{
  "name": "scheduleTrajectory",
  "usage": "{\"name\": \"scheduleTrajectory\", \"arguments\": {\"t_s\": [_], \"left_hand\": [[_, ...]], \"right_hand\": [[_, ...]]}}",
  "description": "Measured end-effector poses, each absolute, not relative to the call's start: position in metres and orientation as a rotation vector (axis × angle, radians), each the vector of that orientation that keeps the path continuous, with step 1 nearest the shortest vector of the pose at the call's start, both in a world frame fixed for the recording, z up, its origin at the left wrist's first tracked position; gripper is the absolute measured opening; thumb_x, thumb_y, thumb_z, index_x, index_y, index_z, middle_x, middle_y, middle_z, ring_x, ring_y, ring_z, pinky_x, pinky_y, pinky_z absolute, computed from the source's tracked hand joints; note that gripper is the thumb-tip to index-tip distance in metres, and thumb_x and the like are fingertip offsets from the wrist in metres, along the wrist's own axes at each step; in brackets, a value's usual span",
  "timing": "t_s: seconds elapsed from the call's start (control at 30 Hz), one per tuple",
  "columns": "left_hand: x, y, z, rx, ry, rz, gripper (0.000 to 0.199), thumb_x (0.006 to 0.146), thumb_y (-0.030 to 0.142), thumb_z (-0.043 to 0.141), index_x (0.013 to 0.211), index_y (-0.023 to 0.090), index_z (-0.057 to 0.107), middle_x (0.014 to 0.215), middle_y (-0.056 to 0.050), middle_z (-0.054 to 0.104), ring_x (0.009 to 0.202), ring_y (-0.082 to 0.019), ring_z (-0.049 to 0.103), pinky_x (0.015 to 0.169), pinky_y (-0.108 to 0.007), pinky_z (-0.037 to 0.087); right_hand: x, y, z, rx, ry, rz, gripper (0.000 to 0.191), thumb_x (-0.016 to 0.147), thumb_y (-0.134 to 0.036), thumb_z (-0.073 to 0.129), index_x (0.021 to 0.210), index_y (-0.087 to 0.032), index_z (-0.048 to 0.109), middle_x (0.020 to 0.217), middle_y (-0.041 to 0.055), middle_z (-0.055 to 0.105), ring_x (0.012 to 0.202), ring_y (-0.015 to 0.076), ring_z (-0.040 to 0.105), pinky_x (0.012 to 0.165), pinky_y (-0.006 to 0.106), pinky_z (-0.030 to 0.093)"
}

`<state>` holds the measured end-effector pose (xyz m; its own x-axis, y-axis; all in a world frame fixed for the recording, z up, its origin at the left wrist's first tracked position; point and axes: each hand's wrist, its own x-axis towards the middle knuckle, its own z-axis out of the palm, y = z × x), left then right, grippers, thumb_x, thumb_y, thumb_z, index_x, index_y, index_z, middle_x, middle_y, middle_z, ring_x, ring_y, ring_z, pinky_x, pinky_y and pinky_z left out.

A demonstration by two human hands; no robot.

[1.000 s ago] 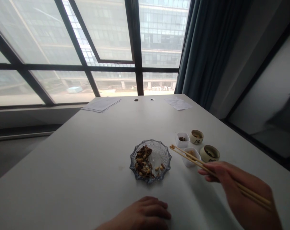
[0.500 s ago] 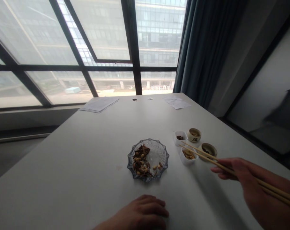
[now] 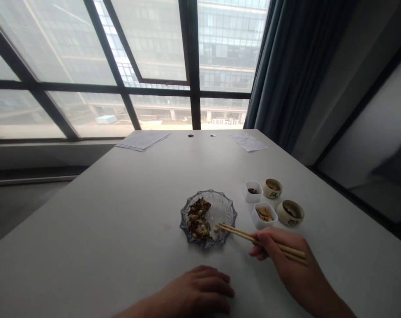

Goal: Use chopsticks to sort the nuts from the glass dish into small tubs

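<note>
Two hands in view, with one pair of bamboo chopsticks (image 3: 249,237) in the right hand (image 3: 279,251). Long axis of the pair runs nearly level across the white counter (image 3: 121,221), tips pointing left and slightly away from the person, sticks converging toward the tips. Tips sit over the right side of a scalloped glass dish (image 3: 227,206), at a few loose peanuts (image 3: 220,229); contact with a peanut is hard to confirm from this view. Right-hand fingers (image 3: 261,250) are curled close together, clamped on the chopsticks, upper ends projecting past the knuckles.

Left hand (image 3: 196,291) rests palm-down on the counter below the dish, fingers (image 3: 222,289) together, holding nothing. A heap of dark food pieces and peanuts (image 3: 196,221) fills the dish's left side.

Near the dish's right side: white square cup of peanuts (image 3: 263,215), white square cup of dark food (image 3: 253,191), two round ceramic cups (image 3: 272,188). Counter's left edge is well apart from the dish. Paper sheets (image 3: 143,140) lie toward the far edge.
</note>
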<state>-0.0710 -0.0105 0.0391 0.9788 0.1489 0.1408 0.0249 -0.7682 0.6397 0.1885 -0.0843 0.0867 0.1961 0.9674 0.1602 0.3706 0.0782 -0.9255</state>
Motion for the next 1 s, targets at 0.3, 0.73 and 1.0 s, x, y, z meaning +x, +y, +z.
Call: {"name": "scheduleTrajectory", "arguments": {"t_s": [0.3, 0.73, 1.0], "left_hand": [[-0.07, -0.011, 0.037, 2.48, 0.105, 0.258, 0.02, 0.107, 0.025, 0.053, 0.119, 0.023, 0.068, 0.132, -0.006, 0.074, 0.135, -0.022, 0.062, 0.118, -0.033, 0.046], [-0.073, -0.01, 0.033, 2.443, 0.103, 0.278, 0.023, 0.106, 0.022, 0.053, 0.122, 0.025, 0.069, 0.133, -0.007, 0.073, 0.136, -0.023, 0.061, 0.119, -0.036, 0.045], [-0.074, -0.01, 0.02, 2.441, 0.076, 0.337, 0.02, 0.104, 0.02, 0.058, 0.119, 0.024, 0.069, 0.132, -0.007, 0.074, 0.136, -0.022, 0.062, 0.119, -0.033, 0.045]], "right_hand": [[0.191, -0.085, 0.085, -1.449, -1.343, 0.632, 0.028, 0.104, -0.041, 0.062, 0.104, -0.022, 0.082, 0.094, 0.0066, 0.082, 0.079, 0.0215, 0.078, 0.073, 0.03, 0.065], [0.181, -0.077, 0.123, -1.411, -1.713, 0.467, 0.039, 0.108, -0.039, 0.05, 0.082, -0.022, 0.073, 0.079, 0.0043, 0.073, 0.073, 0.0195, 0.07, 0.067, 0.031, 0.053], [0.159, -0.055, 0.151, -1.719, -1.665, 0.607, 0.061, 0.105, -0.061, 0.043, 0.066, -0.022, 0.068, 0.062, 0.0035, 0.07, 0.063, 0.0207, 0.068, 0.061, 0.032, 0.049]]}}
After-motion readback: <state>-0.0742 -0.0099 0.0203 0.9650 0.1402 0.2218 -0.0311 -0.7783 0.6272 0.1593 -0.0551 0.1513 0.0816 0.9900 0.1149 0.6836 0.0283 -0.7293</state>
